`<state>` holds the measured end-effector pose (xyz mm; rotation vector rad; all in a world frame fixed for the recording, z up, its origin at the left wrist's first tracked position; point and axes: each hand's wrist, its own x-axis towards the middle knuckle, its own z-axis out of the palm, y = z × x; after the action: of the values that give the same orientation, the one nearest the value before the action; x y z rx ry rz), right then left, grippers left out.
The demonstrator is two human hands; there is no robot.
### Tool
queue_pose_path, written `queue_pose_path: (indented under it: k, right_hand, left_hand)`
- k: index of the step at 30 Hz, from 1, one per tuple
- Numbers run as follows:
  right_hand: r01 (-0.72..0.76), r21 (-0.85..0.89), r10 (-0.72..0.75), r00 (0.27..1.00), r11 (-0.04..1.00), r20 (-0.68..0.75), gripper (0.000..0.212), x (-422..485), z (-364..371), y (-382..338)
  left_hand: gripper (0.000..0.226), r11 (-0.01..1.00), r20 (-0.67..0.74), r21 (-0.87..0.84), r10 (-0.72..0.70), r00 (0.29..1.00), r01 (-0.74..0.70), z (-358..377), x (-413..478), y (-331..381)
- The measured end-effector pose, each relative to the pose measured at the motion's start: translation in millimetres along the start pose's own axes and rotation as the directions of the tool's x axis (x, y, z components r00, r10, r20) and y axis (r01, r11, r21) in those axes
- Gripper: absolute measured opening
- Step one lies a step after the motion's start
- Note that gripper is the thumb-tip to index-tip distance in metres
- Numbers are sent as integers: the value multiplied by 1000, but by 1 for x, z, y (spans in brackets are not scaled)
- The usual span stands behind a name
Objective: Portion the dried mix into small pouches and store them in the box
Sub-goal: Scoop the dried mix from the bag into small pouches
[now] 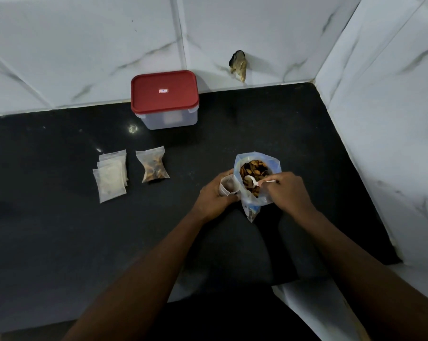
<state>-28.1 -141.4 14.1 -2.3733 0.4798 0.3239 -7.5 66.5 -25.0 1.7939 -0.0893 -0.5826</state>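
The left hand grips an open pouch at the bag's nine o'clock. The right hand pinches the spoon, bowl in the mix. Best scoop modestly and tip low over the pouch mouth. The lidded box sits at eleven o'clock.

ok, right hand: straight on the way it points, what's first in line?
Right hand points left into the open bag: likely the dried mix under its spoon first, though depth is unclear.

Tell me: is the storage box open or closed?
Closed. The red lid sits flat over the whole top of the clear box. Whether it is locked down, I cannot tell.
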Motion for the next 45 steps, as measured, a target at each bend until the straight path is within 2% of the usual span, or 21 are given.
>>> queue_pose_path:
  k: [3,5,7,10,19,23,29,35,41,45]
  right_hand:
    - [-8,-39,10,998,999,61,20,0,2,-8]
    - [-94,87,83,989,992,121,20,2,0,-11]
    - [-245,239,204,962,940,183,17,2,-4,-13]
    - [-376,348,302,920,859,249,19,-1,-7,-13]
    - [-447,537,356,895,716,269,19,-8,-4,-12]
    - [-438,495,359,899,750,251,20,-10,-3,-16]
    - [-448,525,369,894,723,255,20,-9,-3,-19]
    - [-467,605,363,884,645,295,12,-11,-6,-11]
    - [-457,618,377,887,640,266,17,-11,2,-14]
    - [-476,670,393,874,570,287,12,-12,-2,-9]
  left_hand:
    - [59,1000,-1,-2,15,1000,-15,1,-2,0]
    - [61,1000,-2,4,8,1000,-8,2,-2,-1]
    - [62,1000,0,7,-3,1000,3,2,-3,-2]
    - [58,1000,8,4,-19,1000,19,1,-2,-2]
    - [52,999,39,22,-26,999,26,-1,0,5]
    - [55,1000,3,0,6,1000,-6,2,1,5]
    - [59,999,36,-21,-35,999,36,0,0,3]
    - [61,999,63,-6,-53,997,53,-1,0,3]
    - [51,998,53,-11,-60,997,61,-1,2,3]
    - [52,997,58,-35,-65,996,67,-3,1,3]
